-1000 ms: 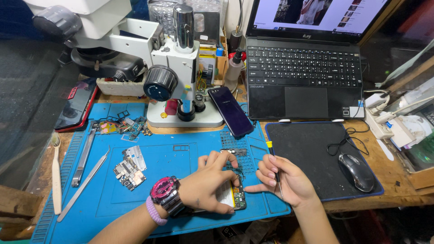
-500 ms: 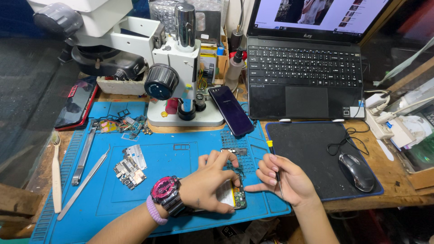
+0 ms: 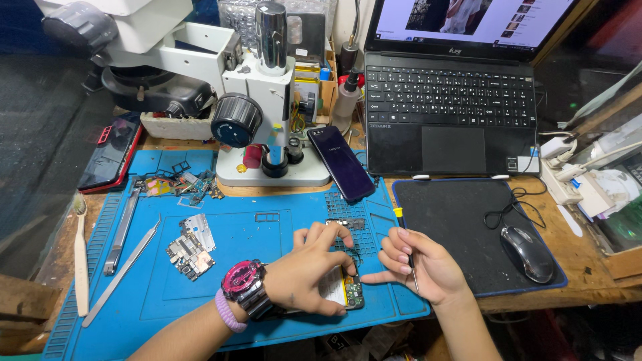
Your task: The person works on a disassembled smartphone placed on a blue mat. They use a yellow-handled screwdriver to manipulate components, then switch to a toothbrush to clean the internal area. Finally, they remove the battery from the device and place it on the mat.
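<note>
An opened phone lies on the blue repair mat near its front edge, its battery and circuit board showing. My left hand, with a pink watch on the wrist, rests over it and pins it down. My right hand sits just right of the phone and grips a small screwdriver with a yellow cap, its tip pointing down beside the phone's lower end. My index finger reaches toward the phone's edge.
A microscope stands at the back of the mat, a dark phone leaning by its base. Loose circuit boards, tweezers and a brush lie left. A laptop, black mousepad and mouse are right.
Both hands stay at the opened phone with only slight shifts of the fingers. The screwdriver remains upright in my right hand.
</note>
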